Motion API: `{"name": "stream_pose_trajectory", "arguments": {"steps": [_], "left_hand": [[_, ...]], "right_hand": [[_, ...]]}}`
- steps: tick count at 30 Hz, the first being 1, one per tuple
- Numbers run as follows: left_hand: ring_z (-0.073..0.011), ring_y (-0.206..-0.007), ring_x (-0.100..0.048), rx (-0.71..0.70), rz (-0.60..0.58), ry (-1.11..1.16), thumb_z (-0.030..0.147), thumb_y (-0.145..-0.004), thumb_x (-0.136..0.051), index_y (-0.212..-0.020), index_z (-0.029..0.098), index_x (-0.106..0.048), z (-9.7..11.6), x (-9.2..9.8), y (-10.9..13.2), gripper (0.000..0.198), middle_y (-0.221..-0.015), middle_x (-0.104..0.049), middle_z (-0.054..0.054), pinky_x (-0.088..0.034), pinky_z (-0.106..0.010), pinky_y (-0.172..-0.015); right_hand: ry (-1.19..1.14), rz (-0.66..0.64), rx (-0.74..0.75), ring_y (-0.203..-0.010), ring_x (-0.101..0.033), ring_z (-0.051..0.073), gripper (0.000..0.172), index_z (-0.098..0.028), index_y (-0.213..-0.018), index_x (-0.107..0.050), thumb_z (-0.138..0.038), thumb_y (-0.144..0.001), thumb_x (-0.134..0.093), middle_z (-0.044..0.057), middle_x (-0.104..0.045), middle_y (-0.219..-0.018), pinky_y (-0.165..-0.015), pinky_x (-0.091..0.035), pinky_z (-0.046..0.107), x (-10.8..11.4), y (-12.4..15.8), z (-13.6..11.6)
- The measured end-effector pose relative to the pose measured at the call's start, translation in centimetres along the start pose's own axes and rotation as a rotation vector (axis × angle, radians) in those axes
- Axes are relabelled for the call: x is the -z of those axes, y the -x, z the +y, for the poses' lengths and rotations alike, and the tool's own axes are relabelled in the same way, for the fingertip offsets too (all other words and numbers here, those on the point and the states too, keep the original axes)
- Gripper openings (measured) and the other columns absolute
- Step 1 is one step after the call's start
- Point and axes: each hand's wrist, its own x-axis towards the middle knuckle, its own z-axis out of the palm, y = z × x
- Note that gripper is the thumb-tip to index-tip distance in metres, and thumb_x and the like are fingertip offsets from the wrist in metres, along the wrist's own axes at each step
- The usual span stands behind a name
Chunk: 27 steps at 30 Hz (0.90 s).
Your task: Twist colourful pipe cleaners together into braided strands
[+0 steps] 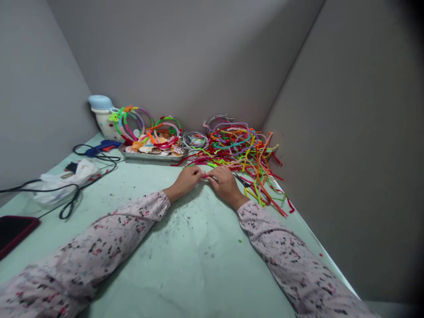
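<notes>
From here I see one stem (205,176): pinkish-red, thin, only a short bit visible, roughly level, held up just below and left of frame centre. Ends hidden; I can't tell full length.

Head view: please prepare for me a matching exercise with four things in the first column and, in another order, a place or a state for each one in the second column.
Things
1. Cup
2. Metal tray
3. Phone
4. Red fuzzy strand

Places and states
A. Dark-faced, partly cut off by the picture's left edge
B. Held between the left hand and the right hand
C. Filled with shells
D. Topped with a light blue lid, near the back wall

Right pairs: 1-D, 2-C, 3-A, 4-B
</notes>
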Motion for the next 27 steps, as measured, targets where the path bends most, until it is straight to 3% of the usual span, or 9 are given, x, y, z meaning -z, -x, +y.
{"name": "stream_pose_trajectory", "arguments": {"steps": [6, 10, 16, 27], "left_hand": [[-0.0148, -0.077, -0.052, -0.142, 0.086, 0.012, 0.031, -0.086, -0.046, -0.076, 0.016, -0.059, 0.49, 0.07, 0.38, 0.022, -0.079, -0.059, -0.002, -0.040, -0.027, -0.071], [-0.0157, -0.086, -0.055, -0.181, 0.137, 0.057, 0.026, -0.085, -0.051, -0.095, 0.016, -0.057, 0.59, 0.06, 0.64, 0.015, -0.095, -0.059, -0.005, -0.044, -0.026, -0.071], [-0.0164, -0.089, -0.055, -0.325, 0.190, -0.009, 0.015, -0.079, -0.060, -0.090, 0.018, -0.058, 0.37, 0.05, 0.61, 0.011, -0.093, -0.060, -0.004, -0.045, -0.030, -0.081], [-0.0167, -0.091, -0.058, -0.381, 0.243, -0.012, 0.018, -0.082, -0.063, -0.091, 0.019, -0.068, -0.24, -0.11, 0.40, 0.010, -0.092, -0.064, -0.005, -0.047, -0.030, -0.083]], "right_hand": [[-0.002, 0.028, -0.040, -0.089, -0.055, 0.022, 0.014, -0.021, -0.093, -0.067, -0.027, -0.092, -0.055, 0.006, -0.068, -0.092, -0.084, -0.041, 0.036, 0.09, -0.18, 0.09], [-0.009, 0.051, -0.063, -0.090, -0.055, 0.022, 0.015, -0.022, -0.095, -0.067, -0.028, -0.093, -0.054, 0.006, -0.068, -0.092, -0.085, -0.041, 0.037, 0.15, -0.25, 0.09], [-0.026, 0.067, -0.077, -0.091, -0.056, 0.022, 0.017, -0.022, -0.096, -0.068, -0.030, -0.093, -0.053, 0.005, -0.068, -0.091, -0.085, -0.042, 0.038, 0.17, -0.29, 0.16], [-0.028, 0.084, -0.061, -0.088, -0.055, 0.022, 0.015, -0.019, -0.094, -0.067, -0.027, -0.093, -0.055, 0.006, -0.068, -0.090, -0.083, -0.042, 0.037, 0.20, -0.38, 0.09]]}}
